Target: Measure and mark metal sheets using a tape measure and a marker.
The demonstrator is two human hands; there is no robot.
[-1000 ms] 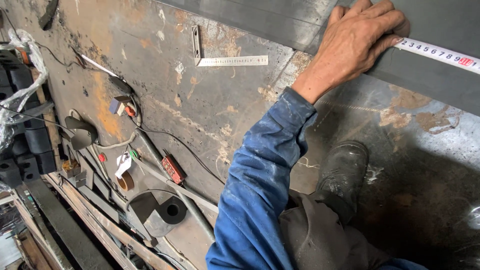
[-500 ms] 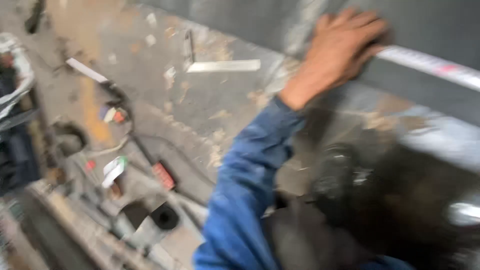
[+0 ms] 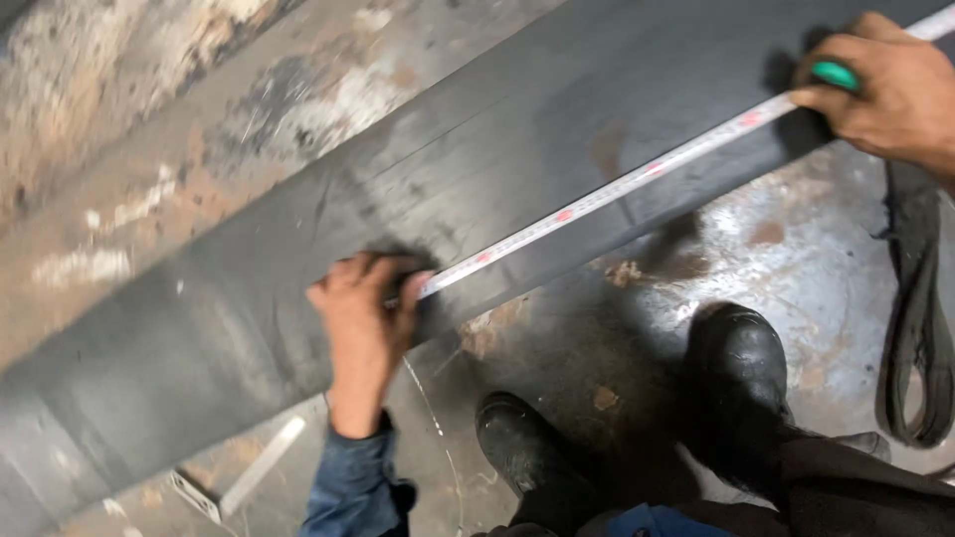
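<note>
A long dark metal plate lies diagonally across the stained floor. A white measuring tape stretches along it from lower left to upper right. My left hand presses the tape's end down on the plate near its lower edge. My right hand at the upper right grips the tape's case, which has a green part, and holds the tape taut.
My two black boots stand on the rust-stained floor just below the plate. A dark strap loop lies at the right edge. A steel square lies on the floor at the lower left.
The view has swung right, away from the cluttered tools. My left hand still holds the tape end on the plate, and my right hand with the tape case has come into view.
</note>
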